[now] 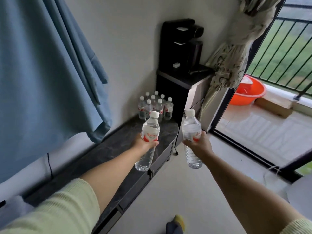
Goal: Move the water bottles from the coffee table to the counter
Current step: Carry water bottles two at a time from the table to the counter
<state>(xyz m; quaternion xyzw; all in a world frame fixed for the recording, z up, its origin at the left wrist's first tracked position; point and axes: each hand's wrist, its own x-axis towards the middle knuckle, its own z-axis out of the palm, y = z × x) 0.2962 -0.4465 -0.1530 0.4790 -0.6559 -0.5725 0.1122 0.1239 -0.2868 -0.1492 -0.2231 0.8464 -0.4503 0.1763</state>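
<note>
Head view, left to right: blue curtain hangs at the wall; left hand grasps a bottle above the dark counter; a cluster of bottles stands at the counter's far end; right hand grasps a second bottle over the floor; an orange basin sits outside.

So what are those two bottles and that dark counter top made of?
Both held bottles, left and right, look like thin clear plastic: see-through ribbed walls, white screw caps, printed labels. The counter top looks like dark polished stone or a laminate imitation, with pale veining and a soft sheen.
</note>
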